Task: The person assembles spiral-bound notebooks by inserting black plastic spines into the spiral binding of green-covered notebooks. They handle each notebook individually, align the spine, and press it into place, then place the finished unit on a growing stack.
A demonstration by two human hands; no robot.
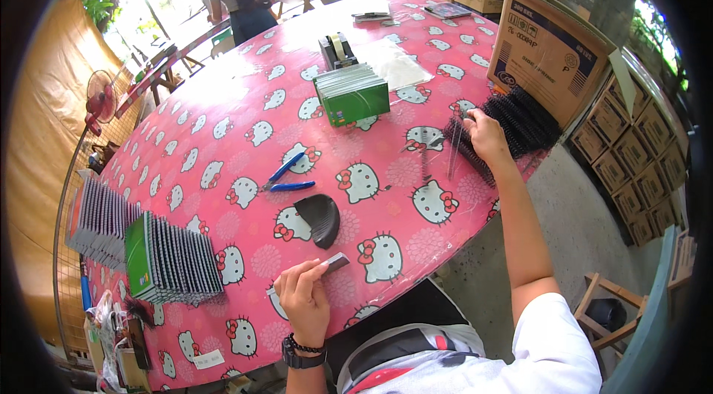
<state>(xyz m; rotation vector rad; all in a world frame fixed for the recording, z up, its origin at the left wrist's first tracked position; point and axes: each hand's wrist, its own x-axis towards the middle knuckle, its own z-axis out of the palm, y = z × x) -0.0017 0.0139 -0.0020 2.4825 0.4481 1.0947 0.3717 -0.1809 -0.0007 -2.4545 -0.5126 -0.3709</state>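
My left hand (303, 301) is near the table's front edge, its fingers closed over a flat strip (338, 262) with a dark end that sticks out past the fingertips. My right hand (488, 140) reaches to the right, thumb and fingers pinched on a thin black spiral binding coil (454, 147). Beside that hand lies a pile of black spiral coils (526, 121). Ahead of my left hand sits a black, half-round molded piece (319, 219). Blue-handled cutting pliers (291, 171) rest, jaws apart, beyond it.
The table has a pink patterned cover (252, 130). Stacked green-covered notebooks (353, 97) stand mid-table, near a tape dispenser (337, 51) and plastic sheets (394, 63). Coil-bound notebooks (178, 260) stand at left. A cardboard box (546, 45) stands right. A person (249, 4) is far off.
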